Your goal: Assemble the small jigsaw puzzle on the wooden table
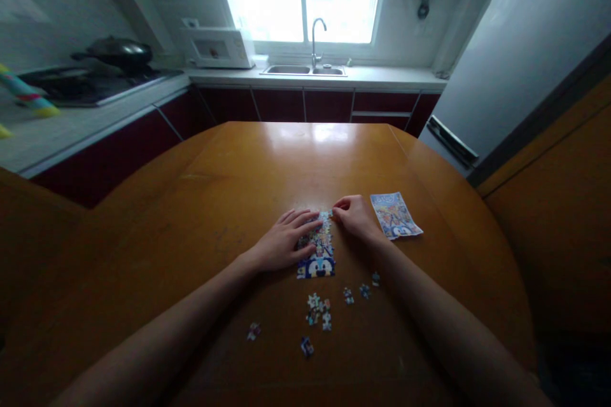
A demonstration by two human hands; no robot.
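A partly joined jigsaw puzzle lies flat on the wooden table, a blue cartoon face along its near edge. My left hand rests flat across its left side with the fingers spread, covering part of the picture. At the puzzle's far right corner, my right hand is closed in a pinch, thumb and forefinger at a small puzzle piece that touches or nearly touches the edge. Several loose puzzle pieces are scattered nearer to me, some in a small cluster.
A printed picture sheet lies right of my right hand. The oval wooden table fills the foreground. Behind it are a counter with a sink, a white microwave and a stove with a black pan. A fridge stands at right.
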